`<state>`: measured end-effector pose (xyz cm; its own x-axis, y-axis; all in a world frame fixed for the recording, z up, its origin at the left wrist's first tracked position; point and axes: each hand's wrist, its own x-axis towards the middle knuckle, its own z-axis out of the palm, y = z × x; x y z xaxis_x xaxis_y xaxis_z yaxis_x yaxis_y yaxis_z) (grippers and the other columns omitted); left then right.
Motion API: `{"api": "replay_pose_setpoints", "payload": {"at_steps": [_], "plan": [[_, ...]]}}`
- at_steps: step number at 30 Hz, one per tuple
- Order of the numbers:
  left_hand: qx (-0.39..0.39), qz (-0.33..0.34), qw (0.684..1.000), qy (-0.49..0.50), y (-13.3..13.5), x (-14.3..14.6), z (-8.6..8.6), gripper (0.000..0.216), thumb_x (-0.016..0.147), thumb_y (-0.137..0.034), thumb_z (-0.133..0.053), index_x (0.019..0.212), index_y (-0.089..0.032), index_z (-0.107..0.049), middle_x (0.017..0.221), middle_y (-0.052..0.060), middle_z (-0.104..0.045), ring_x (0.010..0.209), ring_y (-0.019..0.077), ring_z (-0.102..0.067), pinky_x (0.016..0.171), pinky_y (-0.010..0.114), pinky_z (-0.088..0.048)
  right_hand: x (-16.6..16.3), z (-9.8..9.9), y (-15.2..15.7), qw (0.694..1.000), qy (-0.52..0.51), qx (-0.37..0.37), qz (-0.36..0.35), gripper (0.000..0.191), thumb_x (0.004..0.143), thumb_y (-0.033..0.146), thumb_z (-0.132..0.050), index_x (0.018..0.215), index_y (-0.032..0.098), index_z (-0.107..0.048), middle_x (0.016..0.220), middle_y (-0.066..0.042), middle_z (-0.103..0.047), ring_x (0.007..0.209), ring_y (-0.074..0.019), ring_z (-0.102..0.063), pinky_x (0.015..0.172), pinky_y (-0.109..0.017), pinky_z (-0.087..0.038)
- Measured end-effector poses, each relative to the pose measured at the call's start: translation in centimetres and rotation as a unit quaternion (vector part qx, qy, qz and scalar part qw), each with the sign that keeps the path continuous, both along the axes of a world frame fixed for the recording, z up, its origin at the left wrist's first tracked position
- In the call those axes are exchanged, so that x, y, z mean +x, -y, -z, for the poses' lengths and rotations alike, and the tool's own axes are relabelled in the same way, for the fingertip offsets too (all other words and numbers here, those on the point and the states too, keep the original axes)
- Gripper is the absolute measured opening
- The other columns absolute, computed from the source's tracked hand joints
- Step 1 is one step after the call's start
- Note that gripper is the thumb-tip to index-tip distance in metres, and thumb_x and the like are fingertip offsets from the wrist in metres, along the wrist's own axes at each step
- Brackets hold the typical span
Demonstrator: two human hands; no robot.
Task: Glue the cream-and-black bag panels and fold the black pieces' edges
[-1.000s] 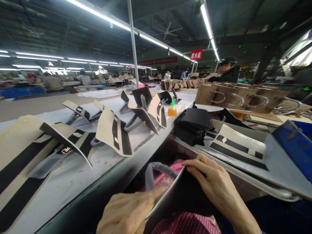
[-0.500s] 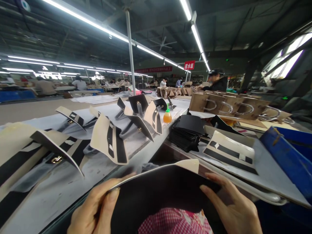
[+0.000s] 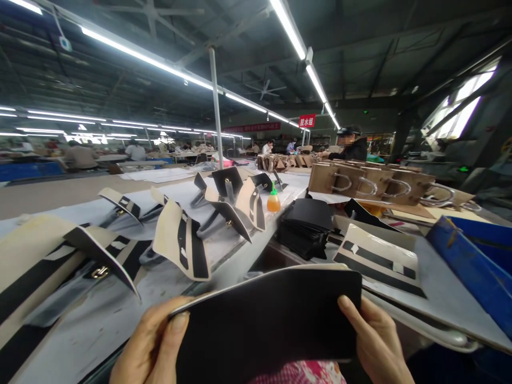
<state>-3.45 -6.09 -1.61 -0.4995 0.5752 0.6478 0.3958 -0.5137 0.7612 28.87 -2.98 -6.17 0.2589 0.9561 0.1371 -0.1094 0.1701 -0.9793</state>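
Between my hands is a black leather-like panel (image 3: 268,314) with a pale edge and backing, held up over a pink checked cloth (image 3: 300,372) at the bottom of the view. My left hand (image 3: 150,341) pinches its left edge, thumb on the black face. At its right edge my right hand (image 3: 374,336) grips it, thumb in front and the fingers partly hidden behind. Just beyond, on the left table, lies a curved cream-and-black bag panel (image 3: 180,242). Another cream panel with black strips (image 3: 376,261) lies on the right-hand table.
Several bag panels with gold clasps (image 3: 100,272) cover the white-sheeted table on the left. An orange glue bottle (image 3: 273,200) with a green tip stands near its edge. A black panel stack (image 3: 306,226), brown handbags (image 3: 360,181) and a blue bin (image 3: 472,256) are to the right. A person (image 3: 350,144) stands behind.
The black panel has come up and flattened, its right end now showing a full edge. My right hand has shifted slightly down its side. The view has tilted up a little.
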Motion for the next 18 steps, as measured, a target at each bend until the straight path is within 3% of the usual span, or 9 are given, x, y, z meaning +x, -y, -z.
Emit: {"api": "replay_pose_setpoints", "payload": {"at_steps": [3,5,9,11,14,18], "plan": [[-0.105,0.099,0.987,-0.074,-0.8,-0.6,-1.6,0.014,0.091,-0.035,-0.066,0.095,-0.024,-0.073,0.092,-0.003,-0.079,0.082,0.014,-0.076,0.073,0.012,-0.059,0.5,-1.8,0.2,0.994,0.084,0.033,0.069,0.052,0.075,0.058,-0.08,0.112,0.022,-0.078,0.105,-0.007,-0.077,0.105,-0.0321,-0.07,0.081,-0.029,-0.06],[-0.142,0.158,0.966,-0.15,-1.6,-1.0,-2.2,0.014,0.091,-0.034,-0.065,0.093,-0.024,-0.073,0.09,-0.001,-0.08,0.083,0.0161,-0.078,0.072,0.014,-0.06,0.6,-3.4,0.4,0.973,0.186,0.083,0.104,0.045,0.078,0.058,-0.077,0.108,0.024,-0.079,0.107,-0.005,-0.077,0.109,-0.03,-0.069,0.088,-0.027,-0.058],[-0.15,0.197,0.925,-0.287,-2.6,0.8,-2.4,0.024,0.097,-0.022,-0.052,0.092,-0.023,-0.076,0.084,0.001,-0.081,0.075,0.0169,-0.078,0.07,0.019,-0.06,0.2,-5.2,0.6,0.903,0.364,0.193,0.124,0.028,0.083,0.053,-0.072,0.089,0.027,-0.081,0.096,-0.001,-0.078,0.082,-0.0208,-0.075,0.073,-0.019,-0.06],[-0.141,0.214,0.916,-0.309,-2.9,2.8,-2.4,0.026,0.096,-0.017,-0.05,0.095,-0.022,-0.076,0.079,0.002,-0.08,0.068,0.0177,-0.077,0.067,0.021,-0.06,-0.1,-5.2,0.5,0.884,0.391,0.221,0.128,0.025,0.086,0.05,-0.07,0.09,0.028,-0.08,0.094,0.001,-0.077,0.077,-0.019,-0.074,0.068,-0.017,-0.059],[-0.13,0.237,0.915,-0.301,-3.3,5.3,-2.8,0.024,0.095,-0.014,-0.053,0.1,-0.021,-0.076,0.081,0.003,-0.08,0.069,0.0183,-0.077,0.068,0.022,-0.059,-0.5,-5.3,0.3,0.877,0.397,0.245,0.119,0.021,0.089,0.045,-0.069,0.098,0.029,-0.079,0.098,0.002,-0.077,0.084,-0.0199,-0.075,0.075,-0.018,-0.06],[-0.111,0.24,0.921,-0.287,-4.0,7.0,-3.7,0.02,0.093,-0.013,-0.057,0.098,-0.018,-0.075,0.078,0.005,-0.08,0.066,0.0201,-0.076,0.062,0.025,-0.057,-1.2,-6.4,0.3,0.872,0.401,0.267,0.088,0.014,0.089,0.041,-0.069,0.091,0.03,-0.077,0.092,0.003,-0.076,0.075,-0.017,-0.074,0.07,-0.016,-0.059]]}}
